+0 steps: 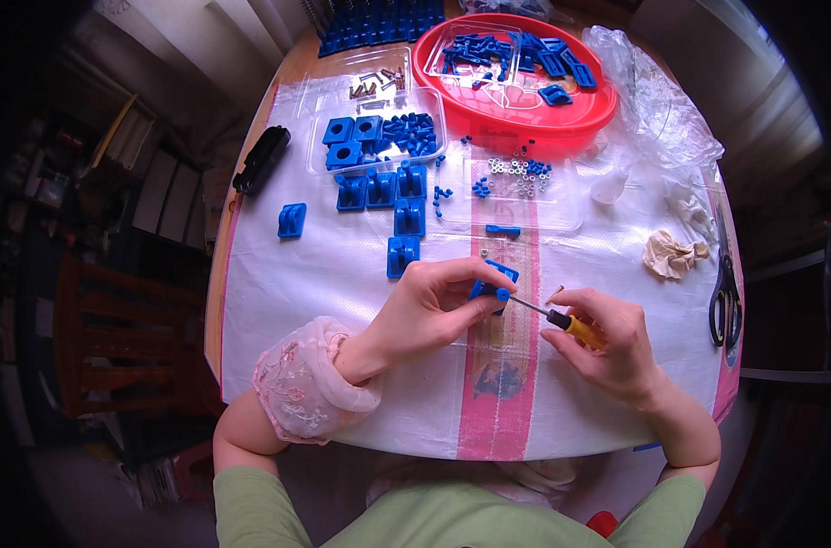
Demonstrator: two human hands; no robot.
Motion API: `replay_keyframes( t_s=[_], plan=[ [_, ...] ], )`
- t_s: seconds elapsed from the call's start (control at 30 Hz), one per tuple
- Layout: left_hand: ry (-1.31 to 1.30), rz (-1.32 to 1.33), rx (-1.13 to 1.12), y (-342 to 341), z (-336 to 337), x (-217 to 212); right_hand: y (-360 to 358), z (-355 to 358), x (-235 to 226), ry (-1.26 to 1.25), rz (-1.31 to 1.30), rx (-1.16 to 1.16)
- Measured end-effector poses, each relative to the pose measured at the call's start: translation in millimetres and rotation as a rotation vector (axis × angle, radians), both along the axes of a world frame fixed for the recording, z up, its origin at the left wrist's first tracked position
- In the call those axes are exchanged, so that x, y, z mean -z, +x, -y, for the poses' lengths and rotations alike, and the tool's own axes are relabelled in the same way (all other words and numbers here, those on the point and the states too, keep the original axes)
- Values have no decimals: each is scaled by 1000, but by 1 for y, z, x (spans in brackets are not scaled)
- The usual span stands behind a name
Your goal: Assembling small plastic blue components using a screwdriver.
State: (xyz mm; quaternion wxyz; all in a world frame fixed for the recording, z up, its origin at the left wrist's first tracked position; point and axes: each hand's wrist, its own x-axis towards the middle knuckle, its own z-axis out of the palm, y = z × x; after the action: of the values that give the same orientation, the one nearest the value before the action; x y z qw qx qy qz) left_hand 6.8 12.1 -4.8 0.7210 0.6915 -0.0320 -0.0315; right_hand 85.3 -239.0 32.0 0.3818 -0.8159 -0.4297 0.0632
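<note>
My left hand pinches a small blue plastic part above the table, its fingers closed round one side. In my right hand is a screwdriver with a yellow and black handle. Its thin metal shaft points left, and the tip meets the blue part near a round blue piece. A copper-coloured screw shows beside my right index fingertip; whether the finger touches it I cannot tell. Just beyond, a short blue rod-like piece lies on the cloth.
Several blue bracket parts stand left of centre, below a clear tray of blue pieces. White nuts lie on a clear lid. A red basin holds more blue parts. Black scissors and crumpled paper lie right; a black case sits left.
</note>
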Motion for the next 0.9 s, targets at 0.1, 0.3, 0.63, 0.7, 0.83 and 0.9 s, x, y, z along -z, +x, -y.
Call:
replay_keyframes(
  t_s=[0.1,0.3,0.63,0.7,0.83,0.9],
  plan=[
    [-11,-12,-3,0,1,-1,2,3,8,41,29,-24],
    [21,54,24,0,-2,-1,0,4,8,10,4,-18],
    [83,81,33,1,-4,-1,0,5,3,-59,-154,18],
    [50,57,18,0,-2,-3,0,4,3,-47,-135,16],
    [32,33,9,0,-1,-2,0,2,5,-23,-43,-1],
    [34,41,5,0,-1,-2,1,1,5,-24,-14,-3]
  ],
)
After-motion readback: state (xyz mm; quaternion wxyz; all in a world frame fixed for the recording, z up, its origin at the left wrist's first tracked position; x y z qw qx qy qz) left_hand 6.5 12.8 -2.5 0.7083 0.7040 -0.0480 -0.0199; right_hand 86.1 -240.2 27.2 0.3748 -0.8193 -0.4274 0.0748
